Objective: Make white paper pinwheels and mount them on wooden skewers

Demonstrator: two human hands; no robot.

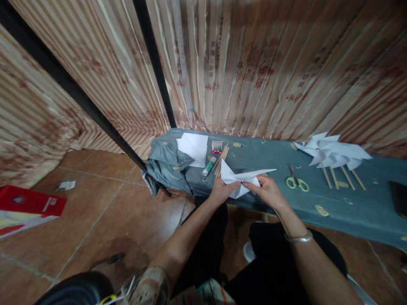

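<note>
A white paper pinwheel [237, 178] with folded, pointed blades is held between my two hands, just over the near edge of the cloth-covered bench. My left hand [221, 189] grips its left side, thumb pointing to the centre. From the right, my right hand [267, 189] pinches it, its thumb near a small shiny pin head [242, 182] at the middle. Behind the paper lie several thin wooden sticks [224, 154] and a glue stick [209, 166]. The fingers under the paper are hidden.
On the grey-green cloth [260, 152] lie white paper sheets [195, 148], a small red box of pins [216, 147], scissors [297, 182] and several finished pinwheels [333, 150] on sticks. A dark object [399, 197] sits at the right. Black poles [155, 63] stand left; a red box [30, 205] is on the floor.
</note>
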